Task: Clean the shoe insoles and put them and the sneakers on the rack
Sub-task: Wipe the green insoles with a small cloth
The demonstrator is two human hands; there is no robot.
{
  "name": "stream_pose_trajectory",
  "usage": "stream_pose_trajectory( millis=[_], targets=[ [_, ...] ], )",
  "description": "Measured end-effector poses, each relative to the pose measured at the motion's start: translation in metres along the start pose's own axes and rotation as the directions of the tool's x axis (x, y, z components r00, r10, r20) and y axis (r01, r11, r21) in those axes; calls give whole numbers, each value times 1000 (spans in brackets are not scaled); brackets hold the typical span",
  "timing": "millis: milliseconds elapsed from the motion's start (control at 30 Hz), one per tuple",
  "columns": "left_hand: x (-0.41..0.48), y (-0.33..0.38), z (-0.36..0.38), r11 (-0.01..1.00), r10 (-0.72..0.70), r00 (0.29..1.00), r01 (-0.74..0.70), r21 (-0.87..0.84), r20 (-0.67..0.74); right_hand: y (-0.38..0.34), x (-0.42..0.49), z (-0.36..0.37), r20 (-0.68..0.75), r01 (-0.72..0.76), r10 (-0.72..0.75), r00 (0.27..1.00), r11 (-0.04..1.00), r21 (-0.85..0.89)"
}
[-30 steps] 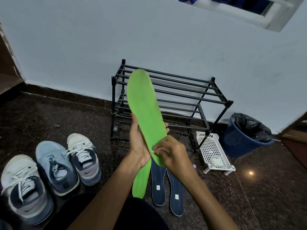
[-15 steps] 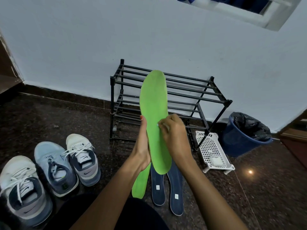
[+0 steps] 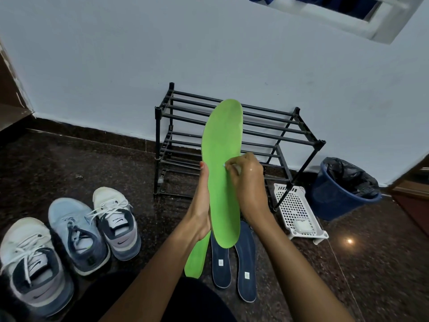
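My left hand (image 3: pixel 200 212) holds a bright green insole (image 3: pixel 222 147) upright in front of the black shoe rack (image 3: pixel 274 126). My right hand (image 3: pixel 249 184) pinches a small white wipe (image 3: pixel 237 168) and presses it against the insole's middle. On the floor under my hands lie a second green insole (image 3: pixel 196 259) and two navy insoles (image 3: pixel 220 263) (image 3: pixel 246 273). Three sneakers stand at the left: a white and grey one (image 3: pixel 30 263), a light blue one (image 3: pixel 74 233), and another white and grey one (image 3: pixel 116 224).
A white perforated basket (image 3: pixel 292 203) holding a small white block (image 3: pixel 301 226) lies right of the rack. A blue bin (image 3: pixel 334 201) with a black liner stands further right. The floor is dark granite, and the rack stands against a pale wall.
The green insole swung from leaning left to nearly upright and shifted right. My right hand slid with the wipe from the insole's lower part up to its middle.
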State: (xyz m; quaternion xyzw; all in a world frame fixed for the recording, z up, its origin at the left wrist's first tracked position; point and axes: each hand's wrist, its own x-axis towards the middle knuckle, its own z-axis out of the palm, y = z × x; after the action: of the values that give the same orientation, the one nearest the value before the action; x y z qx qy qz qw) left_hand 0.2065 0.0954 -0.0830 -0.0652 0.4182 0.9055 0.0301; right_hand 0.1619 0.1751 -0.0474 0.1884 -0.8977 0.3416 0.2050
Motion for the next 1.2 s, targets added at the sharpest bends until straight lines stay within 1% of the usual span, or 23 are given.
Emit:
stream_pose_trajectory(
  millis=[100,167,300,367,467,633,733,833,900,1000,1100,1200],
  targets=[
    [-1,0,0,1000,-18,1000,17,22,22,4,14,-3,-57,-53,51,997,998,-24],
    [-1,0,-1,1000,-21,1000,21,5,22,2,12,-3,-56,-37,36,998,999,-22],
    [-1,0,0,998,7,1000,-7,-57,-4,-10,-14,3,32,62,-62,998,998,-5],
    [-1,-2,0,998,6,1000,-7,-56,-12,-11,-21,4,54,80,-80,995,997,-1],
    [0,-1,0,999,-24,1000,24,-44,2,-7,-10,1,34,53,-54,998,999,6],
    [1,-3,0,998,-61,998,60,26,35,3,17,-4,-88,-62,61,994,998,-13],
    [0,-2,1,999,-51,998,51,2,41,-1,9,-1,-79,-20,19,997,1000,-11],
    [-1,-2,1,998,-45,998,46,-41,33,-9,-9,3,-6,63,-63,998,998,18],
    [0,-3,1,998,-43,999,44,-39,24,-9,-14,2,11,80,-80,997,996,30],
    [-1,-2,2,998,-67,997,66,6,29,-5,0,-2,-29,53,-51,998,997,49],
    [-2,-3,2,993,-110,993,109,43,41,3,21,-7,-96,-26,28,995,999,31],
    [-1,-5,2,990,-134,989,131,53,56,8,29,-7,-118,-66,69,991,997,26]
  ],
)
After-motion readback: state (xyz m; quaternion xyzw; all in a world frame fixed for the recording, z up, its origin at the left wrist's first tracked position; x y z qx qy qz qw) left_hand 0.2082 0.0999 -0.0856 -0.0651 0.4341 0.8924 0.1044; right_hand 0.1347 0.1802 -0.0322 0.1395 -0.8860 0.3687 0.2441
